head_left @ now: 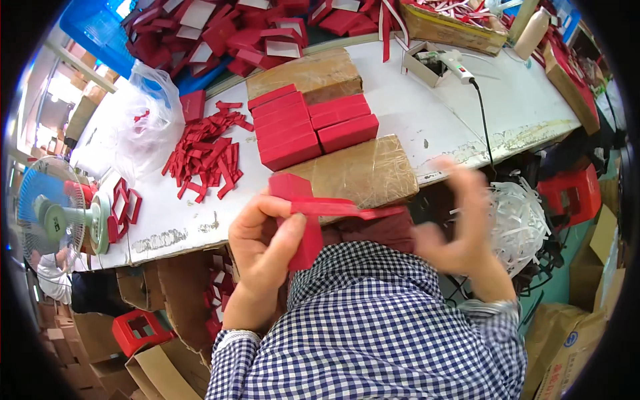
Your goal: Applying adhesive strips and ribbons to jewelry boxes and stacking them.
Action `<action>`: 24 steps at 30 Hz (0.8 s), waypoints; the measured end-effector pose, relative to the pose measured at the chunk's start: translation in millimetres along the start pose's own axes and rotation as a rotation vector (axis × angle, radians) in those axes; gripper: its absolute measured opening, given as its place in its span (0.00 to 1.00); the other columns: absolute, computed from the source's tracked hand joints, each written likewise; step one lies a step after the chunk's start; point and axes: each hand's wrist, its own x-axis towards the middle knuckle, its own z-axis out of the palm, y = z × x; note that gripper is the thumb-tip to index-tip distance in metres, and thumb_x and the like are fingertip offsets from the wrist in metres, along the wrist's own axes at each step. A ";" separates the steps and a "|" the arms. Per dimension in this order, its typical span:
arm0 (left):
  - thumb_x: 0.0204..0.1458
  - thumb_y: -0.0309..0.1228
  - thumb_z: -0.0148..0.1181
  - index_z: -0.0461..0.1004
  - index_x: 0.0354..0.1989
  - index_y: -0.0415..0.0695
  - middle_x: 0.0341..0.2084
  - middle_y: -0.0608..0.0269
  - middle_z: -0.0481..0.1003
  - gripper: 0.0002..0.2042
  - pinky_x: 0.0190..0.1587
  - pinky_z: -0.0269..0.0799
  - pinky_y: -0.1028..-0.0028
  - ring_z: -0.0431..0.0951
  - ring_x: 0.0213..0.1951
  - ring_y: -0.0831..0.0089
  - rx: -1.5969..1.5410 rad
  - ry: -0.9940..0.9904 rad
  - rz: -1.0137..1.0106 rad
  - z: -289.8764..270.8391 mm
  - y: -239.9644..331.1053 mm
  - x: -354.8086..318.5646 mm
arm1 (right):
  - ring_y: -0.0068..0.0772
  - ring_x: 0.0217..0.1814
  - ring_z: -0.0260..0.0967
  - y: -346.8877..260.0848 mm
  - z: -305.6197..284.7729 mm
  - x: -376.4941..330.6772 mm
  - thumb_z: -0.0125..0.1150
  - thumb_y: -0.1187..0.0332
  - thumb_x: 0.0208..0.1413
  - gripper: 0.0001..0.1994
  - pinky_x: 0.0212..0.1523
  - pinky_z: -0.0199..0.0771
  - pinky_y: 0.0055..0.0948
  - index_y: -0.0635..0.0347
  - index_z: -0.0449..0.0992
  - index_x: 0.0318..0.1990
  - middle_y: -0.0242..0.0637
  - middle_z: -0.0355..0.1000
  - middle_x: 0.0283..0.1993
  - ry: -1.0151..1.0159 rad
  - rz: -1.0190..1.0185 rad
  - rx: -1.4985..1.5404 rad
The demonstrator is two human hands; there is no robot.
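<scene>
The folded red piece (307,250) looks like card or stiff paper, matt and smooth, while the narrow red strip (327,208) across it catches a slight sheen. The stacked red boxes (287,130) have the same flat, papery skin. Clear, glossy film wraps the brown block (363,172), wrinkled and shiny in places. The tabletop (407,110) is smooth white on its face (its front edge is another story, chipped and rough). A thin, crinkled plastic bag (150,127) looks translucent; the blue crate (93,40) is smooth plastic. The checked shirt (373,327) is soft woven cloth, and the open carton (163,373) is dull cardboard.
</scene>
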 end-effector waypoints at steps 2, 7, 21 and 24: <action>0.50 0.16 0.53 0.70 0.32 0.38 0.34 0.63 0.71 0.04 0.38 0.64 0.82 0.70 0.34 0.82 0.011 -0.004 0.019 3.6 7.0 -4.7 | 0.48 0.61 0.60 -39.1 61.7 44.9 0.66 0.62 0.50 0.38 0.60 0.60 0.47 0.60 0.50 0.64 0.42 0.60 0.63 -0.134 -0.311 0.090; 0.49 0.15 0.56 0.69 0.35 0.39 0.35 0.63 0.70 0.07 0.40 0.65 0.80 0.70 0.37 0.81 0.141 0.017 0.207 -24.1 7.0 -14.6 | 0.33 0.44 0.72 -49.6 90.5 80.1 0.56 0.73 0.56 0.13 0.44 0.71 0.28 0.66 0.69 0.48 0.44 0.71 0.50 -0.076 -0.589 0.262; 0.61 0.28 0.45 0.68 0.50 0.32 0.44 0.46 0.74 0.14 0.47 0.76 0.58 0.76 0.46 0.58 -0.327 -0.016 -0.077 -49.7 -33.3 -20.8 | 0.41 0.63 0.61 -50.6 119.0 73.6 0.54 0.75 0.58 0.06 0.53 0.66 0.28 0.65 0.70 0.29 0.48 0.69 0.54 -0.102 0.065 1.214; 0.63 0.31 0.43 0.69 0.49 0.31 0.42 0.47 0.75 0.15 0.47 0.77 0.59 0.78 0.44 0.59 -0.286 0.031 -0.150 -32.1 -17.4 -13.9 | 0.44 0.62 0.63 -55.8 113.7 77.4 0.59 0.75 0.53 0.07 0.54 0.66 0.33 0.65 0.70 0.25 0.48 0.69 0.53 -0.197 -0.024 0.963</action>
